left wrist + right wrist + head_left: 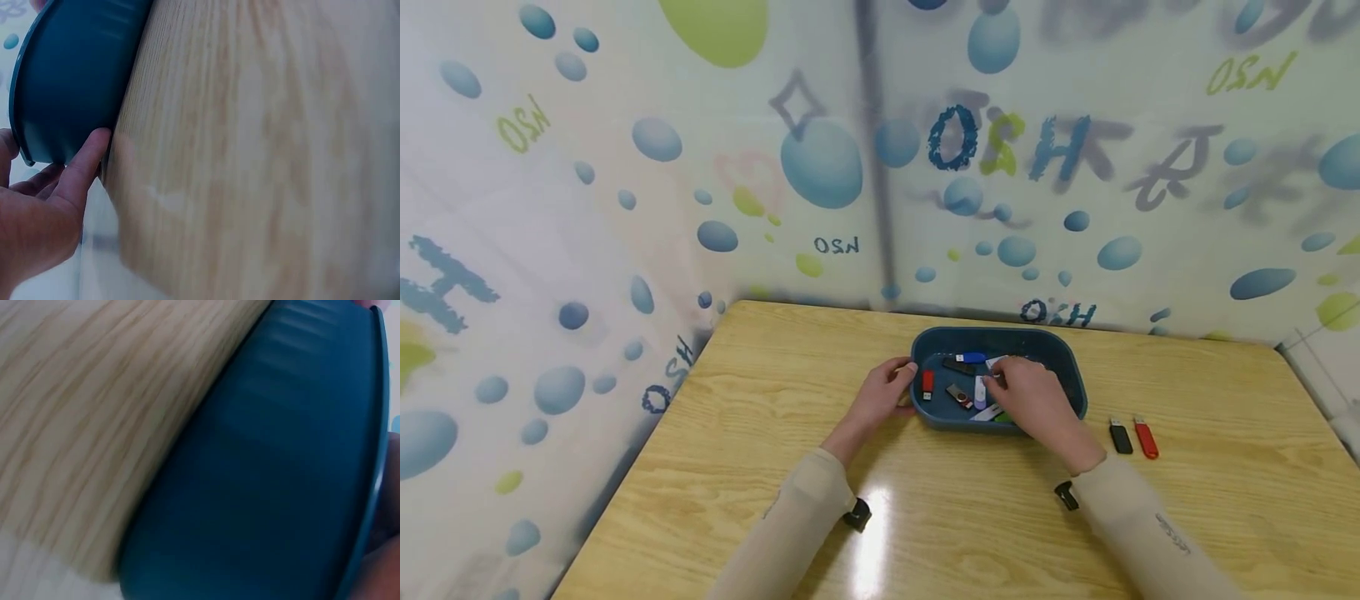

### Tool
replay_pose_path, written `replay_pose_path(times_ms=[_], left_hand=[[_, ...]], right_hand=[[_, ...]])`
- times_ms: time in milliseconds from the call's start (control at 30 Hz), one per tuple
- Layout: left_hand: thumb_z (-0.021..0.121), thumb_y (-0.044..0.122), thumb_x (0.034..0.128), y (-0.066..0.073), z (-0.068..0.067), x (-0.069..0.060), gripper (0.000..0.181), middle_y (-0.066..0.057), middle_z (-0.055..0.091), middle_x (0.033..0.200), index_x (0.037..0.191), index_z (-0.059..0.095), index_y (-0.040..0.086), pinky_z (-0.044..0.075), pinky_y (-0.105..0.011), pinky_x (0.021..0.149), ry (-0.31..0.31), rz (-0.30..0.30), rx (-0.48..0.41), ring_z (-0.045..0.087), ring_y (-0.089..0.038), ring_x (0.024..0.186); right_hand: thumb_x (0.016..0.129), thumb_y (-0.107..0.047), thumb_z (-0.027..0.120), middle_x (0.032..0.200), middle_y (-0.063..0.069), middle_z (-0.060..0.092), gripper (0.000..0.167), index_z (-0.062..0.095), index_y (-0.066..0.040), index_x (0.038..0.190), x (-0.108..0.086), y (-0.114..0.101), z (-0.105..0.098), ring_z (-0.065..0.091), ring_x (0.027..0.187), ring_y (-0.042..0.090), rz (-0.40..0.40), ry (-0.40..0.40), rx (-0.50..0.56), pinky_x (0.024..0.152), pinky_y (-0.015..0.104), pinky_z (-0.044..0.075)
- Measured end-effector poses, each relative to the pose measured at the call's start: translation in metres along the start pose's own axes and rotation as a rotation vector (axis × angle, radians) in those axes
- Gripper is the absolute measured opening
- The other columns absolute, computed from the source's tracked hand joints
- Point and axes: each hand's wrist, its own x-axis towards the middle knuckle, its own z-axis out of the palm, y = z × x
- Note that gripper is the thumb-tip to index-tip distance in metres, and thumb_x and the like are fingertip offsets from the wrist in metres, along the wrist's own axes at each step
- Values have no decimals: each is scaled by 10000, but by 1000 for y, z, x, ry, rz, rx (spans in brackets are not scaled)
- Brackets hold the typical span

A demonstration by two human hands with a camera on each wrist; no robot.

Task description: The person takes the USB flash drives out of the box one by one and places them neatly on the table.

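Observation:
A dark blue plastic tray (951, 423) stands on the table with several USB flash drives in it. Among these are a red one (928, 383), a blue one (972, 358), a black one (958, 367) and a white-and-lilac one (980, 393). My left hand (883, 389) holds the tray's left end, thumb at the rim and fingers against the outer wall (75, 87). Over the right part of the tray, my right hand (1033, 396) reaches down with bent fingers beside the white-and-lilac drive. Whether its fingertips pinch a drive is hidden.
On the table (760, 400), right of the tray, lie a black USB flash drive (1121, 437) and a red USB flash drive (1146, 438) side by side. A patterned curtain (820, 275) hangs along the table's back edge.

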Motion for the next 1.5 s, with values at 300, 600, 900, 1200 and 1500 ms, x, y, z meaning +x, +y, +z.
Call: replay_pose_path(times_ms=[300,600,900,1200,1500], left_hand=[[515,348,1102,-1,1,3,565,-223,522,1494,1543,441,3,634,-437,837,8,1,3,575,-343,1304],[509,352,1105,-1,2,1,576,-233,511,1502,1548,428,-5,626,-449,862,1,4,9,552,-358,1336],[501,344,1107,-2,2,2,572,-242,509,1501,1546,424,-15,625,-456,862,-2,13,17,552,-366,1334],[514,351,1102,-2,2,2,560,-233,542,1469,1533,452,-1,630,-449,847,1,14,24,585,-357,1298],[509,345,1103,-2,0,0,566,-240,529,1480,1537,441,-12,629,-454,849,5,14,7,575,-363,1311]], right_hand=[[1021,-255,660,652,41,543,299,684,-47,809,13,-10,10,524,583,195,81,-97,-59,506,303,395],[1004,-289,702,571,43,491,455,572,-103,609,19,-9,15,489,537,204,88,-128,-91,497,298,355],[977,-289,733,615,62,526,421,622,-70,635,24,-12,19,534,584,220,155,-161,-123,525,305,405],[965,-226,731,598,46,509,352,671,-48,667,26,-16,20,535,570,220,155,-193,-152,516,305,405],[971,-238,704,643,47,527,333,643,-74,688,26,-11,15,529,597,221,194,-178,-42,520,300,372]])
